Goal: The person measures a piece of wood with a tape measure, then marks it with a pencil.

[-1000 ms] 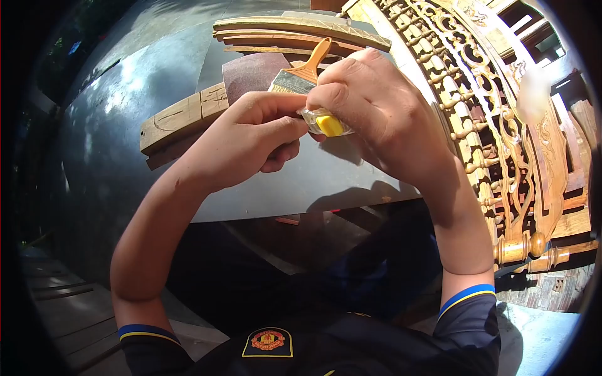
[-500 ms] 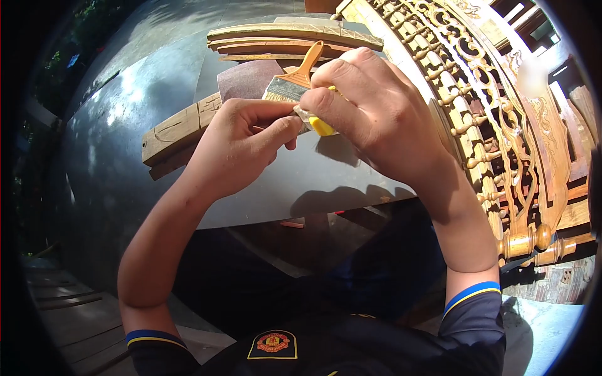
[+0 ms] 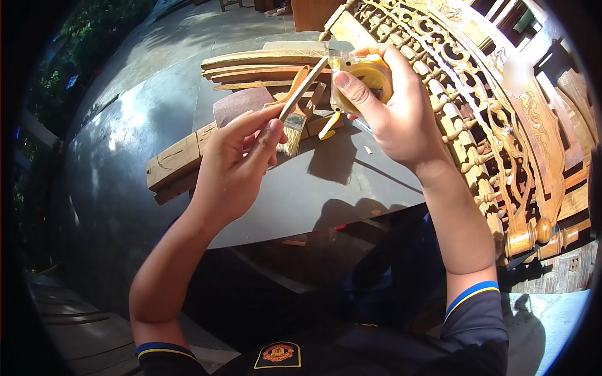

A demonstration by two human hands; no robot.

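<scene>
My left hand (image 3: pixel 248 144) pinches the lower end of a thin wooden strip (image 3: pixel 304 86), which slants up to the right. In my right hand (image 3: pixel 395 106) is a clear and yellow tape dispenser (image 3: pixel 364 81), its front edge at the strip's upper end. Behind the strip, a paintbrush (image 3: pixel 292 119) with an orange handle and pale bristles shows partly. A yellow tool (image 3: pixel 329 125) lies on the grey table (image 3: pixel 282 207) under the dispenser. Brown sandpaper (image 3: pixel 239 105) is just beyond my left hand.
Long wooden pieces (image 3: pixel 263 59) are stacked at the table's far side, and a thick wooden block (image 3: pixel 179 156) lies at the left. Carved wooden railing (image 3: pixel 451 75) stands along the right. A small pale scrap (image 3: pixel 369 150) lies on the table.
My hands have moved apart, the right one up and to the right. The strip and the dispenser now show clearly between them. The view has shifted slightly.
</scene>
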